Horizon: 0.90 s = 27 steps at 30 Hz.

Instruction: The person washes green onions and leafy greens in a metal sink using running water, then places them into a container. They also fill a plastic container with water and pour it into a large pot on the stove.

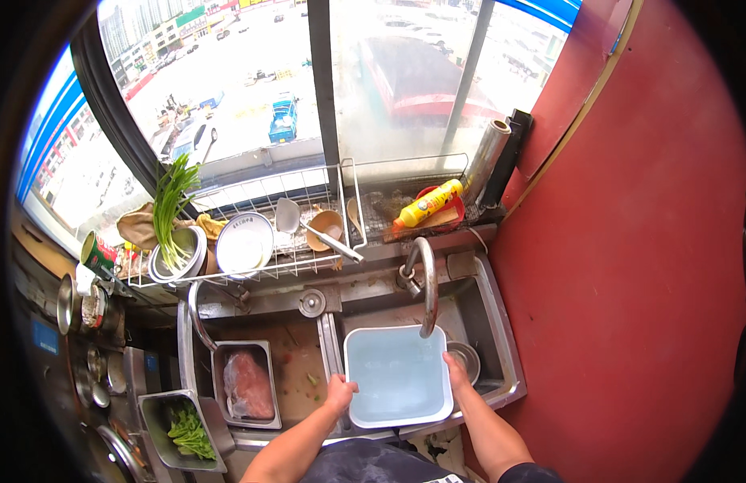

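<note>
A white-rimmed, pale blue rectangular tub (398,377) is held level above the right sink basin and its front edge. My left hand (340,393) grips its left rim, with the thumb on top. On the opposite side, my right hand (455,371) holds the right rim. The curved metal faucet (430,284) reaches over the tub's back edge. Whether the tub holds water, I cannot tell. In the left basin, a steel pan (274,386) contains pink raw meat (250,386) partly wrapped in clear plastic.
A steel container (146,416) with green leaves stands left of the sink. Behind, a wire rack (294,265) holds bowls, a spatula and long green stalks (168,217). A yellow squeeze bottle (430,204) lies near the window. A red wall (620,271) borders the right side.
</note>
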Tool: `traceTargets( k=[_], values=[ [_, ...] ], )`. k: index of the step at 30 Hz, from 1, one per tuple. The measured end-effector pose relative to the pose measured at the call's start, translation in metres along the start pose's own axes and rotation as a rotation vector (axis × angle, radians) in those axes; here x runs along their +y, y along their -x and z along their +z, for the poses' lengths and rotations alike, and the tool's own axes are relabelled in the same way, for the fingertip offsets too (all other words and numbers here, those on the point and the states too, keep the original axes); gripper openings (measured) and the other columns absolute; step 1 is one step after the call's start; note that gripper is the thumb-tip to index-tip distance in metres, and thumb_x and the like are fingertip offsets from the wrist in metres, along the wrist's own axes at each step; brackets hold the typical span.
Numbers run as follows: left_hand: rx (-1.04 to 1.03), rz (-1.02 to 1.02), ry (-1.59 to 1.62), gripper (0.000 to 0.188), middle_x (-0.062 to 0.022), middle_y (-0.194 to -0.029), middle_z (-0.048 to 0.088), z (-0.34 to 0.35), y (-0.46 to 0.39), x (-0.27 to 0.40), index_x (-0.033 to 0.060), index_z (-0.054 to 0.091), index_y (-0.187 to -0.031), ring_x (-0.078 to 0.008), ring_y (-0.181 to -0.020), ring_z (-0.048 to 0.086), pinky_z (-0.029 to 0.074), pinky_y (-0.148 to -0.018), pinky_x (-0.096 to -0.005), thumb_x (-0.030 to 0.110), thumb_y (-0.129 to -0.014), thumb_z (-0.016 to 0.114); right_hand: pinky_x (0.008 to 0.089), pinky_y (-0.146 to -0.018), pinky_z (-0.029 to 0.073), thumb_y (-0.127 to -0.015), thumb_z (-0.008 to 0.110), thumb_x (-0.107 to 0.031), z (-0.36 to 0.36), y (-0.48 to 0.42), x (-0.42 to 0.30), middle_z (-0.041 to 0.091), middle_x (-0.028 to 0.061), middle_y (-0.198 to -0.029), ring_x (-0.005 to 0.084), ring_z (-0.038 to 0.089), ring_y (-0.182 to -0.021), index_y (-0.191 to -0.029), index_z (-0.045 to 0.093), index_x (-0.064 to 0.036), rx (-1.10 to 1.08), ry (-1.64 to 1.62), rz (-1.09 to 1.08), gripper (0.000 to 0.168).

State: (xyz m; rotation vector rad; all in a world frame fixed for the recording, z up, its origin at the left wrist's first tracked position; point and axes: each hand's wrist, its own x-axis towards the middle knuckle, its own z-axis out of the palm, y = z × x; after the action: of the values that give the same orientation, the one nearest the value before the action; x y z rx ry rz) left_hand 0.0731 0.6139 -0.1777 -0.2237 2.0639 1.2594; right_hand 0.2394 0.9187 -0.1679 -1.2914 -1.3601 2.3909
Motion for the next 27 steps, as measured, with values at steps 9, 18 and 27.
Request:
traceTargets(
  k=[9, 18, 27],
  values=[
    [-0.197, -0.019, -0.101, 0.046, -0.0147, -0.105, 0.067, -0.016, -0.015, 0.006, -0.0056, 0.058, -0.112, -0.0247, -0.098, 0.062, 0.051, -0.090, -0.0380, 0.023, -0.081, 0.076, 0.0385, -0.102, 0.051, -0.106, 0.050, -0.048, -0.008, -0.013, -0.004, 0.071, 0.0138, -0.124, 0.0252, 0.067, -0.115, -0.132, 0.065, 0.002, -0.079, 0.161, -0.036, 0.058],
    [-0.001, 1.026, -0.437, 0.084, -0.0280, -0.140, 0.052, 0.009, 0.087, 0.231, -0.0096, 0.041, -0.146, -0.0410, -0.133, 0.051, 0.039, -0.115, -0.0476, 0.034, -0.087, 0.081, 0.0490, -0.111, 0.040, -0.083, 0.081, -0.031, 0.053, -0.033, -0.115, 0.056, 0.0194, -0.140, 0.0393, 0.050, -0.132, -0.129, 0.056, 0.000, 0.362, 1.299, -0.829, 0.061],
    [0.076, 1.140, -0.351, 0.087, -0.0281, -0.113, 0.068, 0.068, 0.092, 0.311, -0.0086, 0.030, -0.153, -0.0433, -0.092, 0.072, 0.059, -0.080, -0.0500, 0.018, -0.085, 0.077, 0.0559, -0.100, 0.052, -0.091, 0.066, -0.026, 0.177, -0.137, -0.129, 0.048, 0.0192, -0.147, 0.0474, 0.059, -0.119, -0.145, 0.041, -0.009, 0.349, 0.915, -0.527, 0.062]
  ],
)
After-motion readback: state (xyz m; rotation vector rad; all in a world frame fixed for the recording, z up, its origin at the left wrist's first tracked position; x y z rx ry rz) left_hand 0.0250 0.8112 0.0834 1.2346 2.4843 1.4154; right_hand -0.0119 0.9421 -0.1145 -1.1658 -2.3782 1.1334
